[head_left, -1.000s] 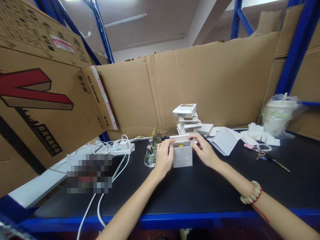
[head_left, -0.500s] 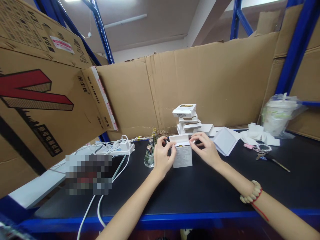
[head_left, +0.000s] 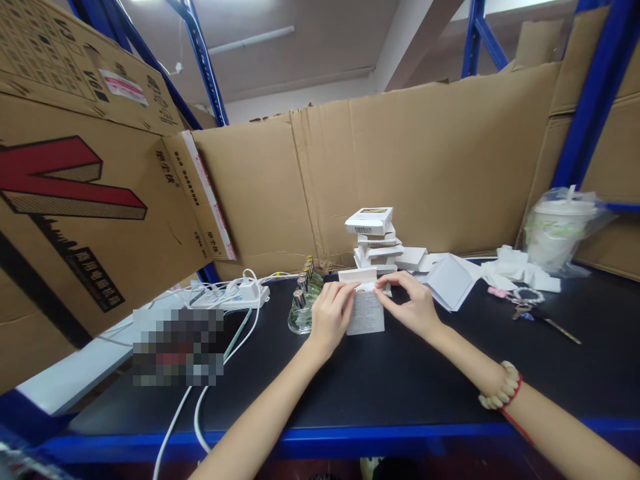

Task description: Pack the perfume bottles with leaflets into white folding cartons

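A small white box (head_left: 366, 315) with fine print on its front stands upright on the black tabletop, its top flap raised at the back. My left hand (head_left: 331, 313) is at the box's upper left, fingers together and pinching at the top opening. From the right, my right hand (head_left: 411, 301) has thumb and forefinger pressed together at the box's upper right edge. The fingers partly hide the opening. Just left of my left hand is a row of glass bottles (head_left: 300, 315) with shiny caps. Behind the box rises a stack of white boxes (head_left: 371, 221).
White papers (head_left: 451, 283) and crumpled tissues (head_left: 515, 268) lie at the right, near a bagged cup (head_left: 557, 230) and keys (head_left: 525, 310). White cables and a power strip (head_left: 243, 297) are at the left. A cardboard wall (head_left: 430, 153) stands behind.
Both hands have moved inward over the box's top opening. My left fingers have come together and now cover its upper left corner. The box has stayed in place.
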`<state>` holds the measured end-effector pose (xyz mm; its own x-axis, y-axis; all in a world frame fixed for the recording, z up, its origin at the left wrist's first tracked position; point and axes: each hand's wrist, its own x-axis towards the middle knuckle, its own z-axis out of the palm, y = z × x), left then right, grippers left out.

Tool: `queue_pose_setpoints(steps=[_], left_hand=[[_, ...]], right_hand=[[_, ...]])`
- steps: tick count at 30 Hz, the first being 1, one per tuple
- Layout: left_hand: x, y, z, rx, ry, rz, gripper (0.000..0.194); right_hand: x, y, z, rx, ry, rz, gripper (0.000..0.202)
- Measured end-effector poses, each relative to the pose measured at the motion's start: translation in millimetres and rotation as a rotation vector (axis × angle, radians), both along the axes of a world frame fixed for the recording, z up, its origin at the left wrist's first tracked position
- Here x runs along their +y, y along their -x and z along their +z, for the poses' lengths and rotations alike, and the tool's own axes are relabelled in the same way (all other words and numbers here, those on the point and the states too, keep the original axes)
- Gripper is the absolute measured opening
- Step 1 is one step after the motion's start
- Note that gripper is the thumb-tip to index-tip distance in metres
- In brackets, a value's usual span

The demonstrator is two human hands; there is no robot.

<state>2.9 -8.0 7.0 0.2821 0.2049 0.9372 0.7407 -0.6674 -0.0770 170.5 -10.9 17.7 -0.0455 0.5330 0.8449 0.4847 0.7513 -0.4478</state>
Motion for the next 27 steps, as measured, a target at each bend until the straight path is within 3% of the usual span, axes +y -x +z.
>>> queue_pose_setpoints(steps=[6, 12, 19, 27], left_hand=[[3, 1, -0.8, 0.036, -0.105, -0.017, 0.015], [0, -4, -2.4, 0.027, -0.09, 0.0, 0.013], [1, -5, -3.5, -0.055, -0.019, -0.067, 0.014], [4, -3, -5.0, -0.121, 0.11, -0.145, 0.01]], right_hand=[[10, 2, -3.1, 0.333, 0.4, 0.236, 0.049], [11, 3, -2.3, 0.33, 0.488, 0.347, 0.059], [8, 2, 6.9, 0.339, 0.593, 0.444, 0.044], [11, 1, 4.3, 0.398, 0.569, 0.334, 0.035]])
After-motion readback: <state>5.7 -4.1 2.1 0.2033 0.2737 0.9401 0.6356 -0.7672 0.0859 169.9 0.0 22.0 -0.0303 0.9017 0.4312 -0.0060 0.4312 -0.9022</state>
